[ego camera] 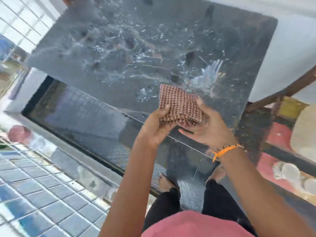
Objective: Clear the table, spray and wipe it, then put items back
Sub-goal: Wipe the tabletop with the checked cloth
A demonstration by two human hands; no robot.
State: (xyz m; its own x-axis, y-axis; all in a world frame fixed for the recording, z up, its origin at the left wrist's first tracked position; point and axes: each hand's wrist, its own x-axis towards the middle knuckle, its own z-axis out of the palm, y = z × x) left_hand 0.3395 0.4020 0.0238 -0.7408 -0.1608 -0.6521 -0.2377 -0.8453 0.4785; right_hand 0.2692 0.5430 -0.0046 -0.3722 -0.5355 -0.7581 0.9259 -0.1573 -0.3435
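Wet dark table point(119, 48), checked cloth point(177, 103) bunched.

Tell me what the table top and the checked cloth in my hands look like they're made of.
The table top looks like dark polished stone or a stone-look slab: glossy, pale veins, droplets beading on it. The near part seems to be glass, since feet show through. The checked cloth looks like woven cotton with a waffle texture; it folds softly in the left hand and right hand.
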